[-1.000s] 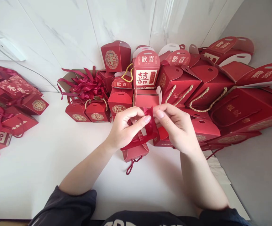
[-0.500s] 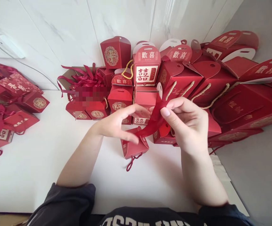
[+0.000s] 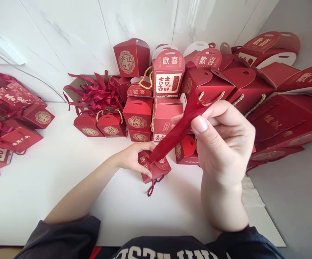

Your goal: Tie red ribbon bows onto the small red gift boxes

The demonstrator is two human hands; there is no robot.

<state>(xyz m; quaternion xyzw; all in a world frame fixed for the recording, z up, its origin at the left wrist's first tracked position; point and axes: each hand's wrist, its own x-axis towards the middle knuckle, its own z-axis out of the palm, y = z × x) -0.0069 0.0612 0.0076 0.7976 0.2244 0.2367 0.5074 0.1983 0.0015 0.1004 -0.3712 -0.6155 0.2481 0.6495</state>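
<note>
A small red gift box stands on the white table in front of me, a dark red cord loop hanging from its near side. My left hand grips the box from the left, thumb at the near side and fingers behind the top. Raised to the upper right of it, my right hand pinches a dark red ribbon between thumb and fingers. The ribbon slants down from that pinch to the box top. Whether it passes through the box's hole, I cannot tell.
Behind are stacked red gift boxes, some with gold cord handles. A heap of red ribbons sits in an open carton at the back left. More ribboned boxes lie at the far left. Larger red bags stand at the right.
My left hand has moved down from the air beside the ribbon and taken hold of the small box. My right hand has lifted and come nearer, drawing the ribbon straighter.
</note>
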